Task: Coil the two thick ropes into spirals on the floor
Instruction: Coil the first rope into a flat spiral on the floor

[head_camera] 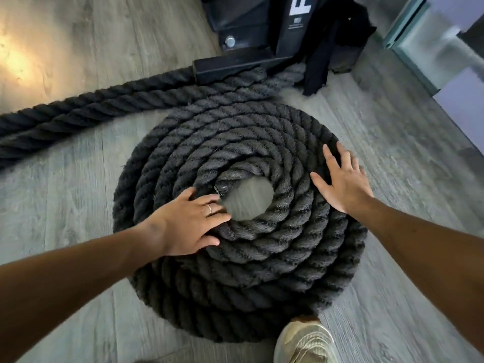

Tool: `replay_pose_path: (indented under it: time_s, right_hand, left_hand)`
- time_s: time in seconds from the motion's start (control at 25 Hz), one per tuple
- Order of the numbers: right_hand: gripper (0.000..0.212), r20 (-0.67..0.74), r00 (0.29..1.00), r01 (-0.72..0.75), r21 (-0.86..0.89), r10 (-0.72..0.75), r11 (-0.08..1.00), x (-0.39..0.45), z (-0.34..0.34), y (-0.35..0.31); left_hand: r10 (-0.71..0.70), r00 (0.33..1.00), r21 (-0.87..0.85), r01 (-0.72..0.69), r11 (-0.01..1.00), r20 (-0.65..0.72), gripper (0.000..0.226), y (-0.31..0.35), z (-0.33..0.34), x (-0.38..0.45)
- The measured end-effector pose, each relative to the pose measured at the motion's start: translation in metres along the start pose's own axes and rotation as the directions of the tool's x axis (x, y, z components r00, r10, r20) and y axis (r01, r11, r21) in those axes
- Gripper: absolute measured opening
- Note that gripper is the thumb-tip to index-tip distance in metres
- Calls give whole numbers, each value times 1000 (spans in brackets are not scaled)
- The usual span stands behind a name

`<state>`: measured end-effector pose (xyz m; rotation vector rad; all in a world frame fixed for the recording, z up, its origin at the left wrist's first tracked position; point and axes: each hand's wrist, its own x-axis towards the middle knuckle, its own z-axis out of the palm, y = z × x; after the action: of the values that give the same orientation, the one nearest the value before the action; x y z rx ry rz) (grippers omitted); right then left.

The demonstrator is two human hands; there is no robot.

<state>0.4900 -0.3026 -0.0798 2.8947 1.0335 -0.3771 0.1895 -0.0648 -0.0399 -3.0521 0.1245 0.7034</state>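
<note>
A thick black rope lies wound in a flat spiral [262,258] of several turns on the grey wood floor, with a bare hole at its centre. My left hand [188,224] rests flat on the inner turns beside that hole, fingers spread, a ring on one finger. My right hand [343,179] lies open on the spiral's right side, palm down, gripping nothing. Two straight runs of black rope [86,111] stretch from the left edge toward the black frame at the top, and one of them joins the spiral's outer turn.
A black metal equipment base [251,35] with a bolt stands at the top centre, the rope passing under its foot. Dark fabric [322,61] hangs beside it. A pale wall edge [432,48] lies at the upper right. A light shoe [303,341] touches the spiral's near edge.
</note>
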Motion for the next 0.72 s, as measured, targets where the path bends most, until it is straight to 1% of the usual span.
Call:
replay_pose_path:
  time_s: [0.08,0.12,0.16,0.24,0.28,0.32,0.36,0.48,0.56,0.64,0.72]
  right_hand:
    - [79,26,1000,2,-7,-2,1000,6,-9,2]
    - [79,25,999,-40,-12,40,999,4,-11,0]
    - [78,15,994,-111,-9,111,994,-5,-10,-6]
    - [77,-14,949,-313,103,316,944,-44,9,-29]
    - [76,-39,918,-381,180,394,907,-70,22,-41]
    - [74,-62,906,-399,212,420,892,-91,31,-51]
    - [72,-63,907,-394,218,416,893,-102,36,-54]
    - [70,-5,926,-371,183,378,911,-92,34,-45]
    - [69,-44,932,-351,151,361,924,-82,34,-34]
    - [68,-65,945,-312,125,321,942,-70,29,-16]
    - [66,-72,958,-272,91,278,958,-49,19,10]
  left_hand:
    - [61,998,148,-65,987,35,64,-8,-12,16]
    - [84,995,194,-92,977,53,61,-7,-15,24]
    - [97,994,210,-106,972,53,57,-6,-15,28]
    - [94,996,182,-91,979,-9,52,-7,-10,29]
    - [84,995,180,-73,981,-49,50,-9,-3,26]
    - [74,993,178,-56,982,-97,49,-9,4,24]
    - [78,986,180,-51,982,-150,48,-9,10,23]
    - [156,953,219,-99,971,-258,53,-9,14,28]
    - [173,934,224,-104,969,-313,52,-5,11,33]
    - [151,928,177,-95,980,-339,49,10,5,45]
    - [88,940,112,-54,992,-331,46,32,-2,61]
